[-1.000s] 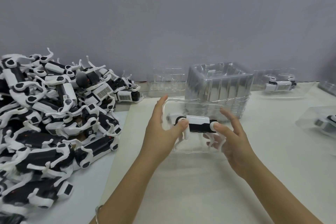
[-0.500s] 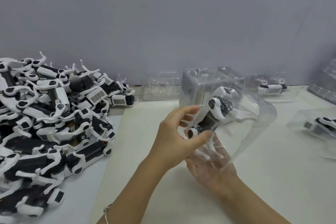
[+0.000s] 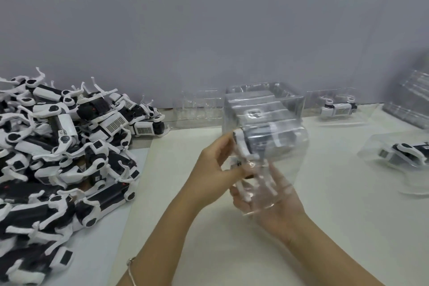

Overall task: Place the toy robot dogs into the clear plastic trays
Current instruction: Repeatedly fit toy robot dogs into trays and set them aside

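The toy robot dog is sitting inside a clear plastic tray, held up between both hands. Step in hand, by judgement: seating the dog in its tray. The next move is likely calling for pressing the legs home, then setting the tray down by the filled trays beyond the right hand. The left hand is pinching the dog's nearer end, fingers above, thumb below. The right hand is lying palm-up beneath the tray, fingers spread, showing through the plastic. The pile of loose dogs is lying well outside the left hand.
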`<act>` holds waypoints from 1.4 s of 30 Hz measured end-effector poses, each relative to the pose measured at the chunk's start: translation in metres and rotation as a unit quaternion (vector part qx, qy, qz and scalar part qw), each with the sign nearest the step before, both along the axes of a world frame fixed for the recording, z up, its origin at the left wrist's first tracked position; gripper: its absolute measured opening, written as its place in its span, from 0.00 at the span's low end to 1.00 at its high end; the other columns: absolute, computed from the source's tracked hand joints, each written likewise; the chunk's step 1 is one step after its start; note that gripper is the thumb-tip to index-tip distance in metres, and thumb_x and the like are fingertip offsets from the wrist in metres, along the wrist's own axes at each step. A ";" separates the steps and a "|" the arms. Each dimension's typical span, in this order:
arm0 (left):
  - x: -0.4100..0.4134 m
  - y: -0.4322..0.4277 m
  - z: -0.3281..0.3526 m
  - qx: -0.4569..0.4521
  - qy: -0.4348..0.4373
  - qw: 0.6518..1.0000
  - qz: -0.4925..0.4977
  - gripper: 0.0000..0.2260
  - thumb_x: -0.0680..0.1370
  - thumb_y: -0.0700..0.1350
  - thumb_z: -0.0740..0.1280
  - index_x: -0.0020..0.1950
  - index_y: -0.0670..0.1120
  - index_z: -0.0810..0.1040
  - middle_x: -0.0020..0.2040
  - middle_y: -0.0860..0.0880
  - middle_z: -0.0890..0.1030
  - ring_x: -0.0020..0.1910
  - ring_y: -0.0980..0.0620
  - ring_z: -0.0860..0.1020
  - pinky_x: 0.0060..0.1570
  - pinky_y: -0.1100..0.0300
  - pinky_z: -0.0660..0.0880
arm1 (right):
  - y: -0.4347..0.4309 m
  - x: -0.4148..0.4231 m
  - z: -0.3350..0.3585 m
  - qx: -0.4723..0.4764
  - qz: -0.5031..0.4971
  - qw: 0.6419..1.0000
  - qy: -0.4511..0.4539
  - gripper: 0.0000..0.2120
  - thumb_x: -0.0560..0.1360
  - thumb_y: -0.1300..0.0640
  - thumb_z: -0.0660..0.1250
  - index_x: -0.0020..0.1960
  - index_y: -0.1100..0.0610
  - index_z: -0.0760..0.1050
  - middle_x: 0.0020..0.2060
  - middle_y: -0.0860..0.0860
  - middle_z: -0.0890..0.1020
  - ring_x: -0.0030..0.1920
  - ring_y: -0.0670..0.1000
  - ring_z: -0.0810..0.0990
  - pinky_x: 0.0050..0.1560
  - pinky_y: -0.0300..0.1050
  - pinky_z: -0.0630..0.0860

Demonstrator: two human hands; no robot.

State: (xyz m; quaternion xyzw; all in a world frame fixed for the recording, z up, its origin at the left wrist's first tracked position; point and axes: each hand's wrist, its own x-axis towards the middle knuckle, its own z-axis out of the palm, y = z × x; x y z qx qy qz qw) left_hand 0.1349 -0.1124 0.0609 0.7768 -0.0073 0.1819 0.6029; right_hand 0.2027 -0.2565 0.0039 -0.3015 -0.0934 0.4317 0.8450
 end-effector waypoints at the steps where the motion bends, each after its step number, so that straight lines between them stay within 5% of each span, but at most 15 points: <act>1: -0.002 0.008 -0.001 -0.009 0.026 0.999 -0.018 0.28 0.69 0.44 0.78 0.67 0.56 0.75 0.63 0.58 0.80 0.66 0.58 0.75 0.66 0.57 0.72 | -0.005 0.006 0.000 -0.015 -0.034 0.999 -0.006 0.22 0.71 0.45 0.71 0.54 0.63 0.83 0.50 0.62 0.83 0.44 0.62 0.83 0.46 0.54 0.81; 5: -0.012 0.035 -0.008 -0.197 0.006 0.979 0.056 0.19 0.75 0.34 0.68 0.61 0.54 0.77 0.61 0.59 0.80 0.68 0.58 0.73 0.69 0.54 0.70 | -0.031 0.024 0.010 -0.087 -0.142 0.982 -0.086 0.23 0.72 0.45 0.69 0.65 0.52 0.76 0.61 0.56 0.81 0.47 0.62 0.84 0.49 0.55 0.81; 7: -0.016 0.039 -0.006 -0.249 -0.001 0.968 0.042 0.23 0.71 0.52 0.71 0.66 0.56 0.72 0.69 0.58 0.73 0.71 0.59 0.69 0.69 0.57 0.67 | -0.042 0.028 0.018 -0.130 -0.193 0.959 -0.162 0.25 0.72 0.47 0.68 0.69 0.47 0.71 0.63 0.50 0.80 0.49 0.58 0.85 0.47 0.54 0.80; 10: -0.010 0.024 0.002 -0.119 0.039 0.992 -0.014 0.46 0.61 0.73 0.70 0.75 0.66 0.58 0.70 0.73 0.60 0.66 0.78 0.60 0.62 0.68 0.62 | -0.043 0.028 0.031 -0.193 -0.221 0.920 -0.260 0.29 0.66 0.46 0.72 0.66 0.38 0.71 0.56 0.49 0.84 0.51 0.59 0.84 0.52 0.56 0.79; 16: 0.014 -0.001 -0.005 -0.112 -0.017 0.986 0.125 0.42 0.67 0.60 0.73 0.77 0.63 0.56 0.76 0.66 0.57 0.69 0.71 0.56 0.61 0.70 0.58 | -0.034 0.025 0.047 -0.237 -0.258 0.865 -0.359 0.26 0.67 0.42 0.76 0.60 0.29 0.70 0.51 0.43 0.84 0.50 0.46 0.84 0.48 0.44 0.79; 24: 0.025 -0.024 -0.018 -0.049 -0.004 0.985 0.165 0.27 0.78 0.47 0.69 0.67 0.71 0.60 0.69 0.66 0.62 0.70 0.71 0.59 0.69 0.66 0.58 | -0.049 0.033 0.047 -0.306 -0.247 0.841 -0.372 0.28 0.67 0.43 0.72 0.64 0.30 0.68 0.62 0.45 0.78 0.55 0.48 0.82 0.43 0.44 0.79; 27: 0.033 -0.042 -0.031 -0.206 0.041 0.969 0.127 0.33 0.77 0.49 0.69 0.75 0.67 0.54 0.72 0.62 0.66 0.68 0.65 0.67 0.69 0.58 0.62 | -0.076 0.053 0.043 -0.364 -0.226 0.839 -0.335 0.26 0.71 0.46 0.72 0.67 0.37 0.70 0.51 0.43 0.82 0.41 0.41 0.83 0.37 0.39 0.78; 29: 0.043 -0.054 -0.035 -0.264 0.081 0.957 0.093 0.29 0.77 0.47 0.69 0.74 0.62 0.63 0.67 0.63 0.74 0.63 0.64 0.74 0.64 0.57 0.67 | -0.098 0.068 0.035 -0.419 -0.203 0.827 -0.315 0.25 0.75 0.46 0.69 0.70 0.40 0.68 0.56 0.40 0.80 0.49 0.38 0.81 0.43 0.38 0.77; 31: 0.059 -0.066 -0.043 -0.310 0.105 0.942 0.070 0.15 0.77 0.41 0.67 0.61 0.56 0.75 0.51 0.61 0.84 0.48 0.63 0.82 0.50 0.59 0.71 | -0.118 0.079 0.025 -0.448 -0.192 0.820 -0.301 0.29 0.76 0.44 0.67 0.75 0.43 0.63 0.68 0.42 0.71 0.68 0.43 0.71 0.60 0.42 0.70; 33: 0.075 -0.078 -0.050 -0.327 0.119 0.933 0.087 0.09 0.76 0.37 0.66 0.54 0.47 0.78 0.47 0.49 0.84 0.44 0.52 0.82 0.47 0.57 0.72 | -0.136 0.087 0.019 -0.422 -0.240 0.815 -0.317 0.26 0.77 0.46 0.67 0.73 0.43 0.65 0.70 0.40 0.68 0.72 0.41 0.64 0.64 0.40 0.63; 37: 0.105 -0.110 -0.057 -0.333 0.126 0.925 0.136 0.15 0.66 0.38 0.73 0.51 0.38 0.78 0.48 0.42 0.80 0.51 0.45 0.77 0.61 0.56 0.70 | -0.196 0.104 0.021 -0.309 -0.515 0.726 -0.336 0.17 0.76 0.60 0.70 0.59 0.41 0.74 0.59 0.37 0.78 0.62 0.35 0.74 0.61 0.32 0.71; 40: 0.124 -0.147 -0.055 -0.318 0.122 0.928 0.152 0.17 0.71 0.35 0.70 0.60 0.38 0.78 0.61 0.40 0.79 0.60 0.44 0.76 0.65 0.54 0.68 | -0.247 0.113 0.021 -0.256 -0.724 0.596 -0.233 0.14 0.71 0.57 0.67 0.53 0.44 0.73 0.53 0.40 0.78 0.53 0.36 0.77 0.51 0.27 0.71; 42: 0.136 -0.174 -0.050 -0.318 0.125 0.929 0.139 0.25 0.69 0.40 0.73 0.66 0.44 0.74 0.68 0.46 0.73 0.68 0.46 0.71 0.67 0.55 0.64 | -0.276 0.123 0.009 -0.221 -0.789 0.558 -0.131 0.13 0.71 0.58 0.64 0.54 0.47 0.71 0.53 0.45 0.76 0.53 0.41 0.76 0.54 0.30 0.71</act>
